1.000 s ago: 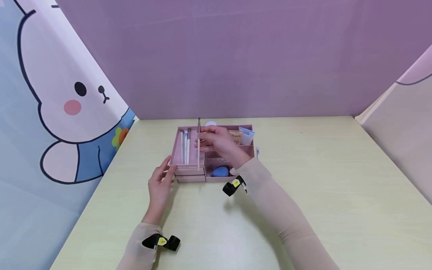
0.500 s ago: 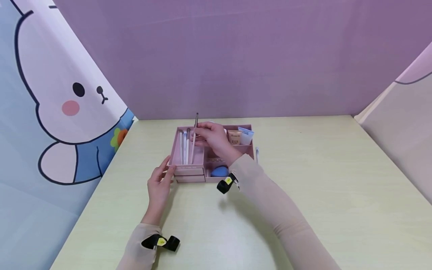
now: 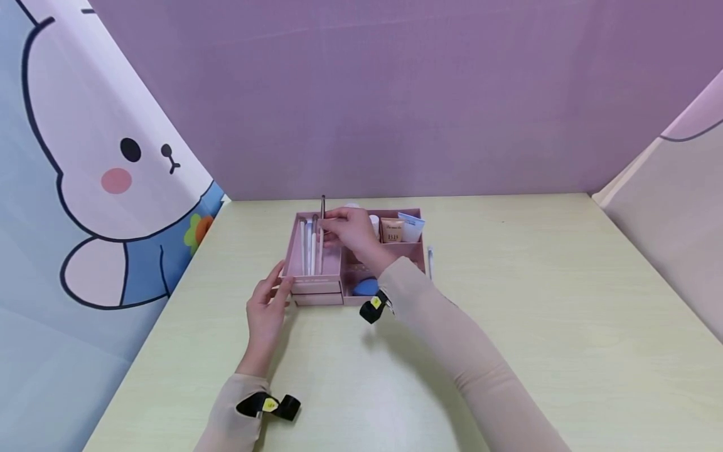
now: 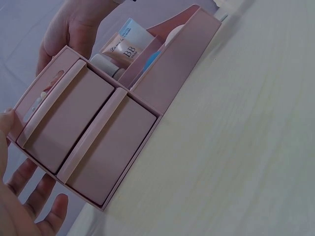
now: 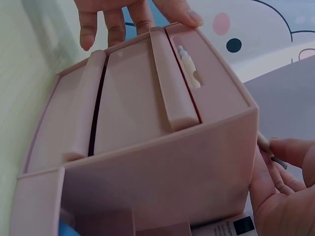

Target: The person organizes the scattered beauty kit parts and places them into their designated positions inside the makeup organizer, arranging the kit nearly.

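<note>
On the table stands a pink desktop organizer (image 3: 317, 287) with two drawers in its left half. My right hand (image 3: 351, 232) pinches a makeup brush (image 3: 322, 206), dark tip upward, over the top left compartment. The brush's lower end dips inside that compartment, beside several other brushes (image 3: 308, 248) standing there. In the right wrist view, the fingers of my right hand (image 5: 288, 189) partly hide the brush. My left hand (image 3: 267, 314) touches the organizer's left front corner. Its thumb lies on the front edge and its other fingers extend loosely along the side, as the left wrist view shows.
In the organizer's right half are a BB cream tube (image 3: 392, 230), a light blue tube (image 3: 412, 227), a white-capped container (image 3: 374, 223) and a blue makeup sponge (image 3: 366, 287). A thin pale item (image 3: 430, 262) is just right of the organizer. A purple cloth (image 3: 407, 100) hangs behind.
My right hand has moved left with the brush, from the compartment's right edge to beside the other brushes, and has lowered it slightly. My left hand stays in place.
</note>
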### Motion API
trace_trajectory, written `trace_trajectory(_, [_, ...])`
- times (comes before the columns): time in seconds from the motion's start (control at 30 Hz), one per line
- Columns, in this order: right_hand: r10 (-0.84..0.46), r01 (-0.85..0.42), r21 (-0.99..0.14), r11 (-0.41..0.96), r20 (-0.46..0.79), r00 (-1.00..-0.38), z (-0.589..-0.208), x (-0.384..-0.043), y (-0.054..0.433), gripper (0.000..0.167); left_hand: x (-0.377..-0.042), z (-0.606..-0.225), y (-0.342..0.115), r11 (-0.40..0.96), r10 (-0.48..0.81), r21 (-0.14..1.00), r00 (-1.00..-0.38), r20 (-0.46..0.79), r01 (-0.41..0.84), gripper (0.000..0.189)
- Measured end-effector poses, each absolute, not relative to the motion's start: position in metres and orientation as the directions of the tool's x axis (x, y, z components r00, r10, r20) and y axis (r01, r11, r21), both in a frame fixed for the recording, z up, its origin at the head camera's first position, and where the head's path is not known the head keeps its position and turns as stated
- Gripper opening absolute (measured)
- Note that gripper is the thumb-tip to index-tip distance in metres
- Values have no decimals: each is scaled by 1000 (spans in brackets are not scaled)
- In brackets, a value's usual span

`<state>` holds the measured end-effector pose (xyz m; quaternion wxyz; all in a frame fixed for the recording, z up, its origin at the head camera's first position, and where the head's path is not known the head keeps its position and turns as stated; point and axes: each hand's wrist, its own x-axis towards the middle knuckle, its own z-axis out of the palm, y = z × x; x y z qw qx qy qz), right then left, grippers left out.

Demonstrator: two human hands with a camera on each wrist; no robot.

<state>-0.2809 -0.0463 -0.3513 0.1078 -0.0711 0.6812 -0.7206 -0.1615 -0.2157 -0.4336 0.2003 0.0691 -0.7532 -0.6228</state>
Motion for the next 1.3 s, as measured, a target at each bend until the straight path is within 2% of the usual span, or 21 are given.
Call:
trace_trajectory(0.6, [-339, 62, -970, 235, -142, -930, -343, -291, -53, 44, -162, -434, -216, 212, -356, 965, -907, 226, 157, 38])
trace_trajectory(0.97, [-343, -44, -940, 337, -79, -936, -339, -284, -53, 41, -161, -430, -214, 190, -356, 970, -910, 214, 154, 39])
trace_trajectory(1.17, [-344, -67, -939, 338, -57, -937, -340, -282, -52, 35, -149, -407, -207, 204, -346, 973, -922, 173, 106, 39])
trace_trajectory(1.3, [-346, -82, -941, 329, -39, -937, -341, -281, -51, 33, -153, -413, -210, 203, -351, 976, -924, 149, 80, 40])
